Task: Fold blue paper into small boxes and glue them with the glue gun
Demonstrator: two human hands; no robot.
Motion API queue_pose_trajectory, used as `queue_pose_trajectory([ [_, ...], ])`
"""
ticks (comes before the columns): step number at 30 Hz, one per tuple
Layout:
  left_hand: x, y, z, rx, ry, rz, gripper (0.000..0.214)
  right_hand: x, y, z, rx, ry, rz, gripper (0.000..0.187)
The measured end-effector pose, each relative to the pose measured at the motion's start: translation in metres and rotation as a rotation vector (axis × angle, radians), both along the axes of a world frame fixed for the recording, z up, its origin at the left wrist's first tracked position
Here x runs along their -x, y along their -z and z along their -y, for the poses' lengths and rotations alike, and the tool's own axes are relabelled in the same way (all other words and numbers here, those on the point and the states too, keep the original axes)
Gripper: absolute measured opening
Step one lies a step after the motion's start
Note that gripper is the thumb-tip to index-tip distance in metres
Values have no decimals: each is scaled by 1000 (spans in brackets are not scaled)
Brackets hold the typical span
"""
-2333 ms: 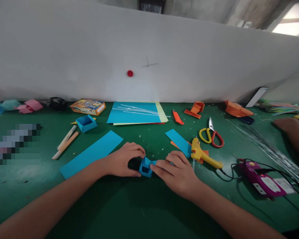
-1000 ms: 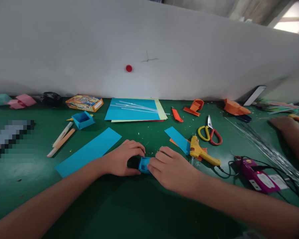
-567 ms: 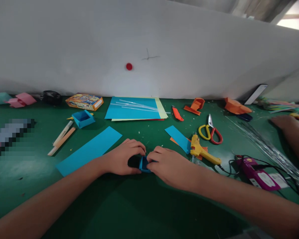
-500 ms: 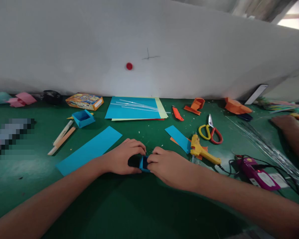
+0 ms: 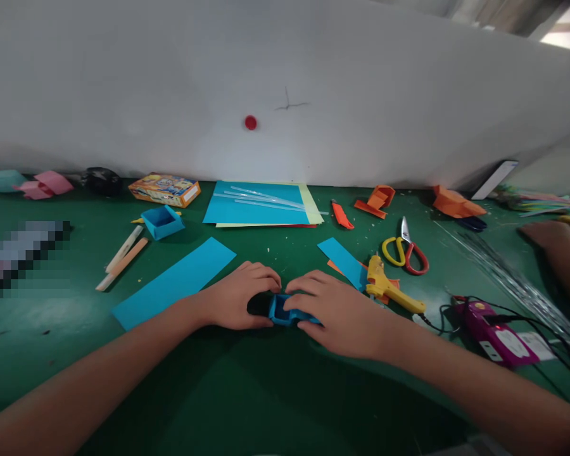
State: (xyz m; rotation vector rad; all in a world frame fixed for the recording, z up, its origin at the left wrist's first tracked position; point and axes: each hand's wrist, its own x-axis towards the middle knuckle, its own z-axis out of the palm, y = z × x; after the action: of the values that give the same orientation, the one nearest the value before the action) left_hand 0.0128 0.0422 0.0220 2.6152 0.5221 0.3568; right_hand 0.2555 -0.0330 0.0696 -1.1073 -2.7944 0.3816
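Between my two hands, low in the middle of the view, is a small folded blue paper box [image 5: 281,313] with its hollow facing up. My left hand [image 5: 240,297] is curved round its left end, thumb in front and fingers behind. From the right, my right hand [image 5: 335,310] grips it, with fingertips at its inner and upper edges; part of the box is hidden under them. A long blue paper strip [image 5: 175,282] lies by my left forearm. Just beyond my right hand are a shorter blue strip [image 5: 342,263] and a yellow glue gun [image 5: 392,288].
Scissors [image 5: 405,250], a red cutter [image 5: 342,215] and orange folded paper [image 5: 380,198] lie right. Stacked sheets [image 5: 261,206] carry clear glue sticks. Left are another blue paper box [image 5: 162,221] and a carton [image 5: 165,189]. A purple power strip [image 5: 496,335] and another person's hand [image 5: 551,237] are far right.
My right hand's fingers have spread and shifted along the blue paper box, so more of it shows. My left hand stays at its left end. The whole view has shifted slightly.
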Motion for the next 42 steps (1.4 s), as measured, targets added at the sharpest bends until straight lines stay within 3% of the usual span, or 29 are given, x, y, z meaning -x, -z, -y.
queue_pose_trajectory([
  [3, 0, 0, 1, -4, -3, 2, 46, -9, 4, 7, 25, 94, -15, 30],
  [9, 1, 1, 1, 3, -8, 8, 44, -10, 10, 8, 48, 96, -29, 27],
  [16, 0, 2, 1, -1, 5, 11, 46, 8, -4, 1, -6, -1, 100, 27],
  [23, -1, 1, 2, -2, -13, -5, 46, 10, -17, 5, 14, 43, 162, 25],
  [28, -1, -3, 9, -37, -5, 3, 60, 0, -12, 9, 38, 68, 91, 28],
  [34, -7, -10, 19, -191, 35, -60, 45, -8, 0, 13, 46, 99, -35, 27],
  [42, -20, -17, 27, -220, 33, -92, 22, -5, 8, 12, 41, 75, -112, 24],
])
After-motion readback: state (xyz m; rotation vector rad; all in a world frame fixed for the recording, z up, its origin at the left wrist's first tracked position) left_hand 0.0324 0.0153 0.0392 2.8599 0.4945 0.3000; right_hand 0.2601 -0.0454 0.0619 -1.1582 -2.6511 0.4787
